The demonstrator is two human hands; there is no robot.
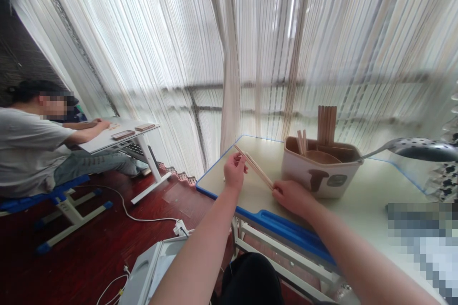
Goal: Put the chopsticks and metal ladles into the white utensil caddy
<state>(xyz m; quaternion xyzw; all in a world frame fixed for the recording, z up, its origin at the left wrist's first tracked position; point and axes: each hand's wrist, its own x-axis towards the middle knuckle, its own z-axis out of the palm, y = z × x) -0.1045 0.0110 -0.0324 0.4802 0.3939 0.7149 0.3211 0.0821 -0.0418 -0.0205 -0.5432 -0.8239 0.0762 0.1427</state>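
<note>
A few wooden chopsticks [255, 167] are held level above the pale desk [358, 200], one end in each hand. My left hand [234, 170] is closed round their far end, fingers curled. My right hand [291, 196] grips the near end, close beside a beige utensil holder [318, 174]. More chopsticks [326, 125] and wooden sticks stand upright in that holder, with a wooden spoon bowl inside it.
The desk has a blue front edge [282, 226]. A desk lamp head [422, 148] hangs over its right side. Sheer curtains [229, 57] hang behind. At the left another person [32, 138] sits at a white table [121, 136]. A cable and a box lie on the red floor.
</note>
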